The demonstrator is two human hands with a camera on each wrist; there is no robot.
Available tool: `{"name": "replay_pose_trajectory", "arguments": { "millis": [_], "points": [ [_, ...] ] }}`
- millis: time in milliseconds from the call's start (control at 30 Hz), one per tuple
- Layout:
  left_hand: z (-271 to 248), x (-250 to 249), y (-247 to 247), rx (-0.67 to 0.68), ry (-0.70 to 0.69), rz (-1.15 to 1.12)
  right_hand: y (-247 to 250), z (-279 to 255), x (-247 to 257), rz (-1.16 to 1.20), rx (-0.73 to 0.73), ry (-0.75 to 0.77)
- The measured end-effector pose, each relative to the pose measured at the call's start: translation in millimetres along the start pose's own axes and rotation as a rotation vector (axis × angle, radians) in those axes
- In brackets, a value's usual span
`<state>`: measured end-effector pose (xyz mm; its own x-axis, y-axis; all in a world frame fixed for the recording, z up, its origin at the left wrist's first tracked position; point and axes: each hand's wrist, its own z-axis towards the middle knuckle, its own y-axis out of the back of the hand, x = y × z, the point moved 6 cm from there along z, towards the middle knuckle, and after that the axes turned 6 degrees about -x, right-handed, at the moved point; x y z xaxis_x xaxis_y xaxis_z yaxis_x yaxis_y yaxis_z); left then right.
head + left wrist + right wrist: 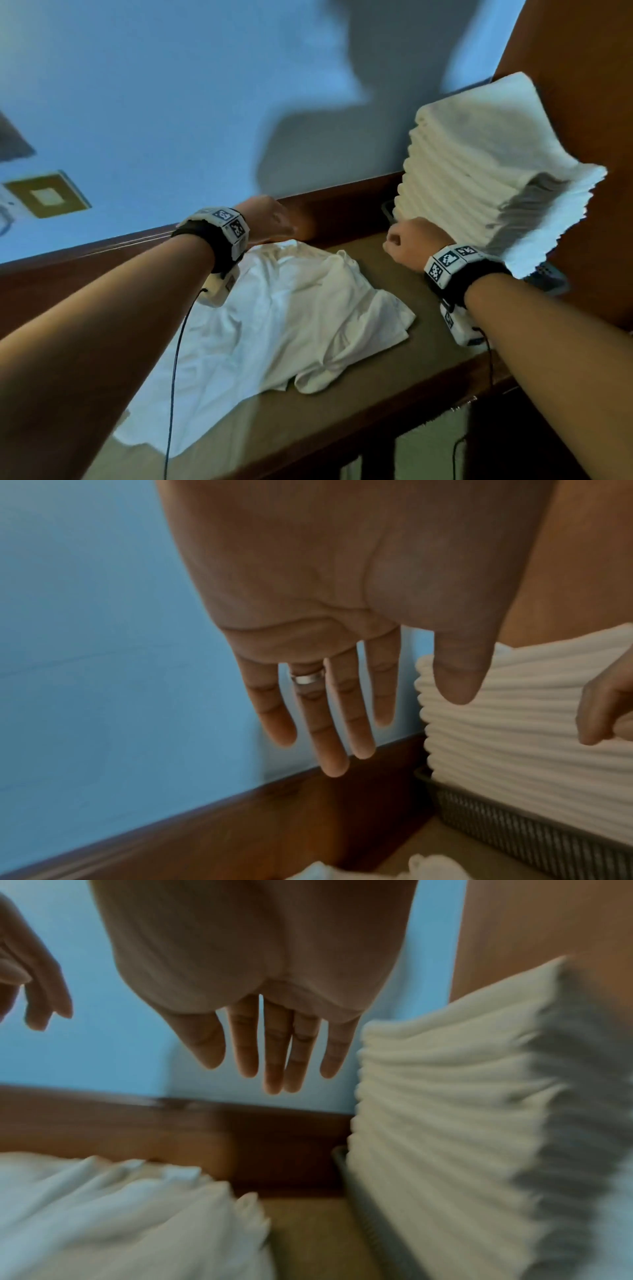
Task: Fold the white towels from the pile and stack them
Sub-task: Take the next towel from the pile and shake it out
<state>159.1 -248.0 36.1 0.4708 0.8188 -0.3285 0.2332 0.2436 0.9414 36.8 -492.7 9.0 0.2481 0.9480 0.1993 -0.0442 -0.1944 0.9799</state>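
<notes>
Towels are in two places here: a tall stack of folded towels (479,171) stands at the far right of the surface (342,411), in a dark mesh tray (514,829), and the loose pile of towels (291,308) lies crumpled in the middle and toward the near left. Both hands are in the air between these two, and neither one holds cloth. The left hand (270,216) is above the far edge of the pile; the left wrist view shows its fingers (329,718) straight and a little spread, with a ring (307,677) on one of them, and nothing between them. The right hand (411,240) is just beside the lower part of the stack. In the right wrist view its fingers (274,1047) hang straight and close together, also empty, though from the head view the hand looks more rounded, so I trust the wrist view here. The stack looks complete and even, so I judge that the step in hand is the change from stacking to taking the next towel from the pile. The next move calls for both hands to go down to the crumpled cloth, to find one single towel and its corners, and to lift it free without dragging the others. It is a soft heap, so the edges are hard to find. Care is needed near the stack, because a touch from the right hand could push it out of line.
</notes>
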Motion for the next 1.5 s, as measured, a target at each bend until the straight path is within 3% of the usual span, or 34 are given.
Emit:
{"name": "replay_pose_trajectory", "arguments": {
  "millis": [233, 500, 700, 933, 1067, 1167, 1300, 1500],
  "points": [
    [-41.0, 115.1, -52.8, 0.086, 0.224, -0.017, -103.8, 9.0, 82.5, -0.035, 0.204, 0.090],
    [-57.4, 206.8, -127.3, 0.193, 0.461, 0.047, -195.9, 79.6, 153.1, 0.003, 0.318, 0.225],
    [-53.9, 248.3, -161.7, 0.101, 0.533, 0.104, -237.9, 138.4, 178.6, 0.066, 0.230, 0.194],
    [-48.0, 268.3, -186.0, 0.073, 0.506, 0.189, -282.6, 171.2, 193.6, 0.023, 0.294, 0.042],
    [-42.9, 271.3, -177.9, 0.016, 0.465, 0.173, -286.1, 170.1, 201.2, 0.117, 0.286, 0.025],
    [-51.2, 279.5, -154.6, -0.076, 0.518, 0.070, -274.0, 164.6, 210.5, 0.126, 0.246, 0.061],
    [-74.9, 304.2, -95.2, -0.239, 0.543, 0.006, -231.0, 154.5, 221.7, 0.013, 0.206, 0.131],
    [-145.3, 336.8, 21.1, -0.436, 0.556, 0.068, -134.3, 120.9, 233.0, -0.092, 0.079, 0.093]
  ]
}}
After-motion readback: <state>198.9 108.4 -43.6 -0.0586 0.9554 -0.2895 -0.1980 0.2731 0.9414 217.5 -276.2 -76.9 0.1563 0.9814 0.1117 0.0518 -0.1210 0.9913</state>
